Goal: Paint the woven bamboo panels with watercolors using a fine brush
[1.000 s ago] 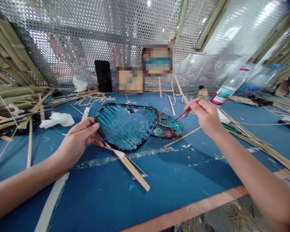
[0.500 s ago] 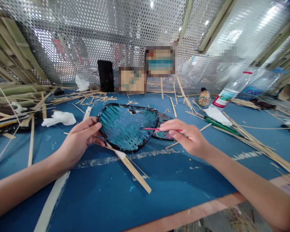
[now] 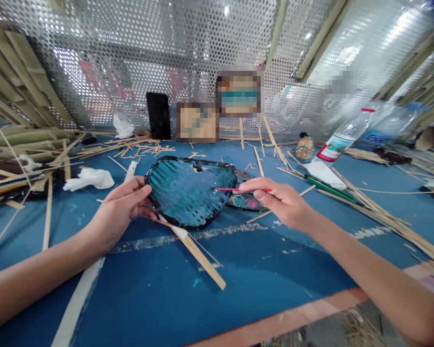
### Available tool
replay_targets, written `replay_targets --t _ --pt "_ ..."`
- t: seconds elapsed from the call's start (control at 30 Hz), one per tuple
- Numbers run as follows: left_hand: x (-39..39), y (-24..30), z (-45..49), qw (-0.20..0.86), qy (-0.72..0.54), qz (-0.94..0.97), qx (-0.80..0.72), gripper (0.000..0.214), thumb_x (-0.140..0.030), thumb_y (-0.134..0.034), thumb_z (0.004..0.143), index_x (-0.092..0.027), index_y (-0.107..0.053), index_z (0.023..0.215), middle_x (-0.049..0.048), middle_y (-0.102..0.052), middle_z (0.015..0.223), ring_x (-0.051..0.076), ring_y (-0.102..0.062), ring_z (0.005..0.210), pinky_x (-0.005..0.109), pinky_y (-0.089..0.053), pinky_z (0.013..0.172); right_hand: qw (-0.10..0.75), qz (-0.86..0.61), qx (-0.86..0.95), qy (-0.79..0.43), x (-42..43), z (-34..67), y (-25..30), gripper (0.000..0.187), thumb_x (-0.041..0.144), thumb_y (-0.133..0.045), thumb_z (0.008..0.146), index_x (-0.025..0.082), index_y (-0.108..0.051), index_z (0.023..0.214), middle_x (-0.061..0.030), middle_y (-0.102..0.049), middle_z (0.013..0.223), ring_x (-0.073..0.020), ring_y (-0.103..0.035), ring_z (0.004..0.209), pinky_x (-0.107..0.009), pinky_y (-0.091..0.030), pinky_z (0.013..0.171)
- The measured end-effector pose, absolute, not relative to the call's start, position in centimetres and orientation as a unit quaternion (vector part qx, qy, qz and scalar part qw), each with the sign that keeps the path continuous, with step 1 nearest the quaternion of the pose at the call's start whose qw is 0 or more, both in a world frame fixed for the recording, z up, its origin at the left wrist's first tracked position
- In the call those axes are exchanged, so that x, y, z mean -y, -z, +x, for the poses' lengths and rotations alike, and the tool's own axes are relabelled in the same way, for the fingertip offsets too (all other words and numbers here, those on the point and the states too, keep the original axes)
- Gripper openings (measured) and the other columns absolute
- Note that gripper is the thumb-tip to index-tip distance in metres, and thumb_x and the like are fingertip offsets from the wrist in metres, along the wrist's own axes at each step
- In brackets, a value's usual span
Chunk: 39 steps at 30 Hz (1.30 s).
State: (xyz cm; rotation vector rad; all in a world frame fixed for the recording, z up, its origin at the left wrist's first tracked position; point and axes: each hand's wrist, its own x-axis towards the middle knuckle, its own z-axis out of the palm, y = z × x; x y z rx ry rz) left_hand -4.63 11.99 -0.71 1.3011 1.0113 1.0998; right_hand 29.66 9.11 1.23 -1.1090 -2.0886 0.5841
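A woven bamboo hand fan, painted blue-green with a black rim, is tilted up in the middle of the view. My left hand is closed on its left edge, thumb in front and fingers behind. From its lower rim a flat bamboo handle slants down to the right. In my right hand is a thin red paintbrush, pinched between thumb and fingers, its tip at the fan's right part. Partly hidden behind the fan and that hand lies a paint palette smeared with colours.
Bamboo strips lie across the blue table. A black phone leans on the perforated metal wall. Crumpled tissue lies at left; a plastic bottle and small jar stand at the right rear.
The brush tip has shifted very slightly upward on the fan, with my right hand. Slightly more of the palette shows. My left hand keeps its hold.
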Motion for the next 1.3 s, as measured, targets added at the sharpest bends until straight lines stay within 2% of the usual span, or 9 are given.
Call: replay_targets --t 0.1,0.23,0.3,0.5,0.67,1.0,1.13,1.2,1.3 --pt "-12.0 0.6 -4.6 0.543 -0.464 0.55 -0.432 0.016 -0.03 -0.063 0.081 -0.016 -0.057 0.088 0.0014 -0.062 0.073 0.015 -0.062 0.06 0.025 -0.055 0.051 0.438 -0.404 0.766 -0.241 -9.5 30.6 -2.4 0.023 0.039 -0.047 0.096 0.03 -0.067 0.104 -0.0024 -0.071 0.103 -0.0213 -0.064 0.102 -0.04 -0.049 0.093" --pt "-12.0 0.6 -4.5 0.535 -0.465 0.553 -0.437 0.018 -0.029 -0.064 0.079 -0.016 -0.058 0.091 0.0018 -0.061 0.078 0.015 -0.061 0.062 0.026 -0.056 0.051 0.614 -0.403 0.642 -0.221 -11.5 34.1 -3.3 0.025 0.04 -0.05 0.091 0.026 -0.062 0.073 -0.0025 -0.061 0.07 -0.0183 -0.061 0.065 -0.035 -0.05 0.064" --pt "-12.0 0.6 -4.5 0.533 -0.467 0.553 -0.438 0.017 -0.028 -0.064 0.079 -0.016 -0.058 0.091 0.0007 -0.058 0.075 0.015 -0.06 0.063 0.026 -0.056 0.051 0.586 -0.448 0.645 -0.199 -12.6 35.9 -3.0 0.027 0.04 -0.054 0.088 0.024 -0.059 0.066 -0.0022 -0.056 0.066 -0.0159 -0.054 0.057 -0.033 -0.044 0.056" --pt "-11.9 0.5 -4.3 0.528 -0.475 0.549 -0.441 0.015 -0.026 -0.062 0.08 -0.017 -0.06 0.091 0.0003 -0.055 0.077 0.015 -0.059 0.062 0.026 -0.056 0.049 0.365 -0.55 0.718 -0.221 -14.0 37.4 -1.4 0.033 0.045 -0.052 0.09 0.02 -0.059 0.07 -0.0017 -0.06 0.068 -0.0167 -0.056 0.063 -0.034 -0.043 0.068" --pt "-11.8 0.4 -4.2 0.526 -0.475 0.546 -0.447 0.016 -0.026 -0.064 0.078 -0.017 -0.06 0.091 -0.0014 -0.05 0.073 0.016 -0.058 0.064 0.026 -0.057 0.049 0.349 -0.556 0.73 -0.189 -13.5 36.4 -1.5 0.034 0.047 -0.049 0.091 0.021 -0.06 0.074 -0.0023 -0.064 0.071 -0.0174 -0.06 0.069 -0.034 -0.044 0.073" --pt "-12.0 0.5 -4.3 0.524 -0.471 0.554 -0.444 0.017 -0.03 -0.064 0.078 -0.017 -0.061 0.089 0.0024 -0.058 0.079 0.017 -0.059 0.066 0.026 -0.056 0.049 0.35 -0.572 0.717 -0.192 -14.1 36.9 -1.1 0.038 0.05 -0.05 0.091 0.019 -0.058 0.071 -0.0017 -0.062 0.067 -0.0172 -0.059 0.067 -0.034 -0.044 0.074" --pt "-12.0 0.5 -4.4 0.525 -0.465 0.554 -0.448 0.019 -0.03 -0.064 0.078 -0.017 -0.061 0.091 0.0019 -0.059 0.077 0.016 -0.059 0.064 0.026 -0.056 0.05 0.42 -0.533 0.7 -0.223 -14.5 37.0 -0.9 0.038 0.055 -0.053 0.088 0.02 -0.059 0.075 -0.002 -0.064 0.071 -0.0171 -0.061 0.066 -0.033 -0.047 0.072" --pt "-12.0 0.5 -4.4 0.526 -0.469 0.552 -0.445 0.019 -0.03 -0.065 0.078 -0.017 -0.06 0.091 0.0013 -0.058 0.076 0.016 -0.059 0.063 0.026 -0.056 0.051 0.446 -0.528 0.69 -0.212 -14.9 37.2 -0.6 0.038 0.058 -0.053 0.088 0.021 -0.06 0.081 -0.0033 -0.067 0.075 -0.0188 -0.065 0.072 -0.035 -0.049 0.076" --pt "-11.9 0.5 -4.3 0.529 -0.472 0.552 -0.439 0.017 -0.028 -0.065 0.078 -0.017 -0.059 0.089 0.001 -0.059 0.075 0.016 -0.059 0.062 0.026 -0.056 0.051 0.411 -0.553 0.702 -0.182 -15.3 37.4 -0.1 0.041 0.059 -0.05 0.089 0.02 -0.062 0.083 -0.0051 -0.071 0.079 -0.0218 -0.067 0.081 -0.038 -0.047 0.086"
